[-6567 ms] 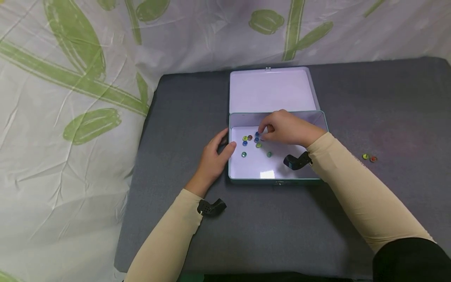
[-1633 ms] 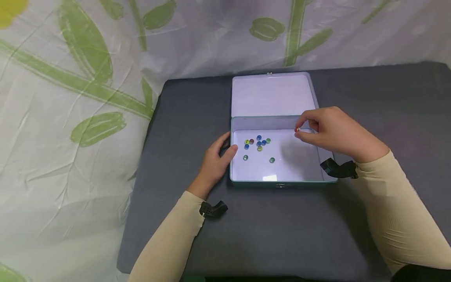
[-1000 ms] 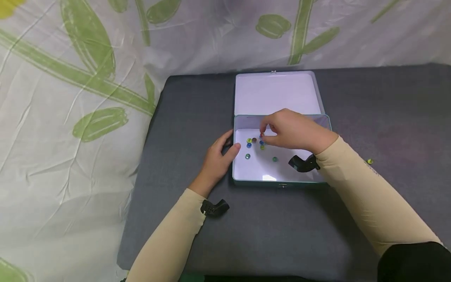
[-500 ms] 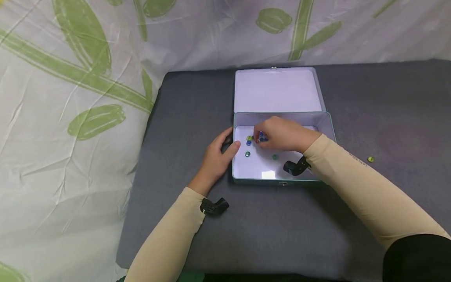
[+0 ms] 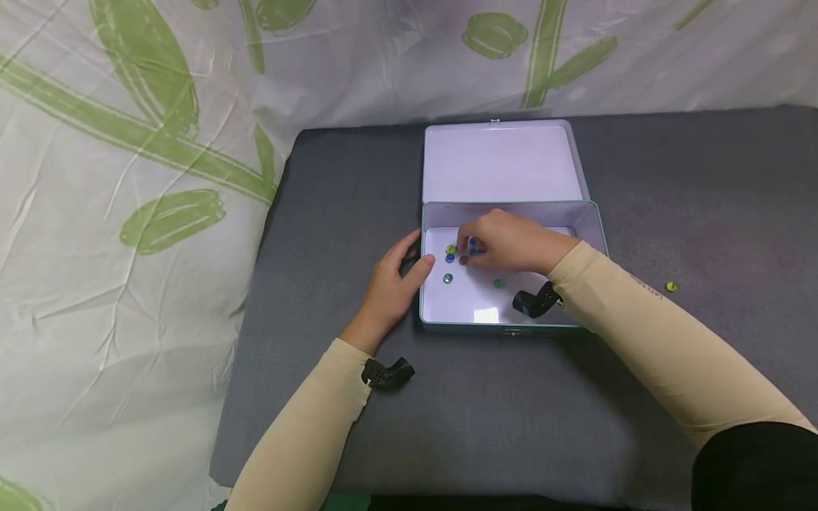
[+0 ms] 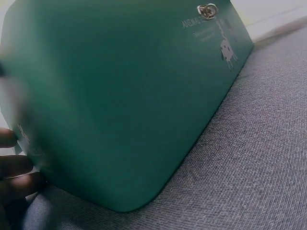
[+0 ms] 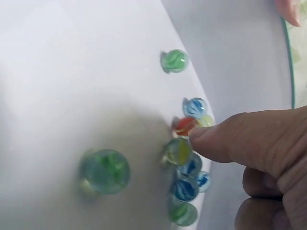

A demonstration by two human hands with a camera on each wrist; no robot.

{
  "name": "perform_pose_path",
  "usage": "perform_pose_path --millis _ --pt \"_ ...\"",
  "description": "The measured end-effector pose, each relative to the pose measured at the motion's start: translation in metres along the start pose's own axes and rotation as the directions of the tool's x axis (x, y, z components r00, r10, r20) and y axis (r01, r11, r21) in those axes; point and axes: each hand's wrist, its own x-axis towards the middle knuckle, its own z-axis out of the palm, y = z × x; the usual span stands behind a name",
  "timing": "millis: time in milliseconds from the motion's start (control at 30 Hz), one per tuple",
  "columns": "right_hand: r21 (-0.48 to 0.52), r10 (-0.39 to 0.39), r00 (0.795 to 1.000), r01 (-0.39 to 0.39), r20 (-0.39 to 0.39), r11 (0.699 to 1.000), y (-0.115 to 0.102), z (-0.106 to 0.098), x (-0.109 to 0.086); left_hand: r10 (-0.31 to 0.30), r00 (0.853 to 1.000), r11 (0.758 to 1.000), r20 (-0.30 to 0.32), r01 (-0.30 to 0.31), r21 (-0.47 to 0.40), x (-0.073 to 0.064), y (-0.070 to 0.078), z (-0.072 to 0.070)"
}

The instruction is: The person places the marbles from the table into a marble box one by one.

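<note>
An open tin box (image 5: 454, 305), white inside and green outside, stands on the grey table with several glass marbles on its floor. My left hand (image 5: 388, 291) holds its left wall, thumb over the rim and fingers outside, touching the green side (image 6: 120, 96). Inside the box my right hand (image 5: 508, 241) is low among the marbles, thumb tip against a red marble (image 7: 185, 125); the index finger is hidden in the right wrist view. Around it lie blue marbles (image 7: 185, 189), a yellow-streaked marble (image 7: 178, 151) and green marbles (image 7: 106, 171).
The lid (image 5: 501, 163) lies folded back behind the box. A yellow-green marble (image 5: 672, 287) lies on the table (image 5: 703, 213) to the right. A white cloth with green leaves (image 5: 358, 64) hangs at the back and left.
The right hand carried a red marble leftward from the box's right side and lowered it among the others. Of two marbles on the table at the right, only the yellow-green one is there now.
</note>
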Motion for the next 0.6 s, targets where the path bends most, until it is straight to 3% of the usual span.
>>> perform_pose_path --millis 367,600 --pt "-0.01 -0.009 0.996 0.008 -0.091 1.0 -0.005 -0.016 -0.01 -0.021 1.0 1.0 0.001 0.021 -0.004 -0.001 0.003 0.0" --pt "0.0 0.037 0.985 -0.038 -0.17 0.999 -0.002 -0.034 -0.025 -0.024 1.0 1.0 0.003 0.024 -0.006 -0.001 0.002 0.0"
